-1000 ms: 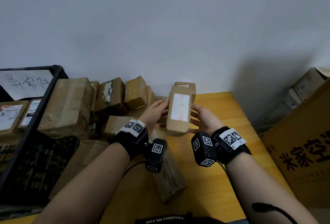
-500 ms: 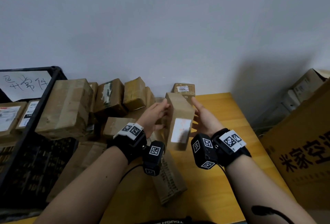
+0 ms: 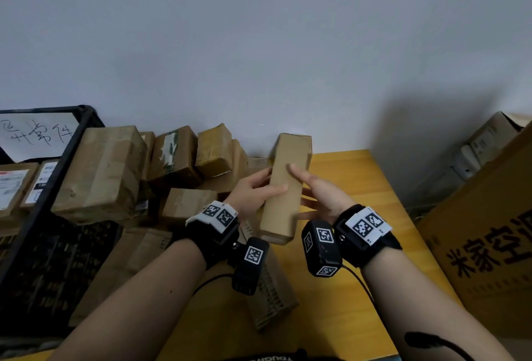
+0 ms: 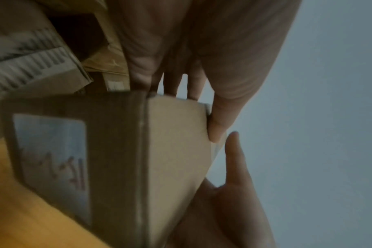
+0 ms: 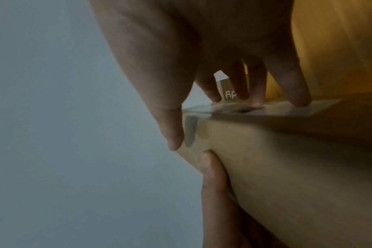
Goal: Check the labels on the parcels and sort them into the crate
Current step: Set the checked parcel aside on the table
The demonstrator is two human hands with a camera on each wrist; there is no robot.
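Note:
I hold a long brown cardboard parcel (image 3: 283, 188) above the yellow table (image 3: 345, 245), a plain side turned up toward me. My left hand (image 3: 256, 188) grips its left side with the thumb across the top face. My right hand (image 3: 313, 190) holds its right side, thumb on top and fingers underneath. In the left wrist view the parcel (image 4: 172, 159) shows its white label (image 4: 53, 164) with red writing on the face turned downward. The right wrist view shows the parcel (image 5: 287, 167) pinched between thumb and fingers. The black crate (image 3: 43, 216) stands at the left with labelled parcels inside.
A pile of brown parcels (image 3: 172, 159) lies against the wall between the crate and my hands. Another parcel (image 3: 270, 297) lies on the table below my wrists. A big cardboard box (image 3: 495, 231) with printed characters stands at the right. A handwritten paper sign (image 3: 34, 133) hangs on the crate.
I have rolled the parcel in both hands: its white label, facing me a second ago, has turned down and away, and a plain side now faces up.

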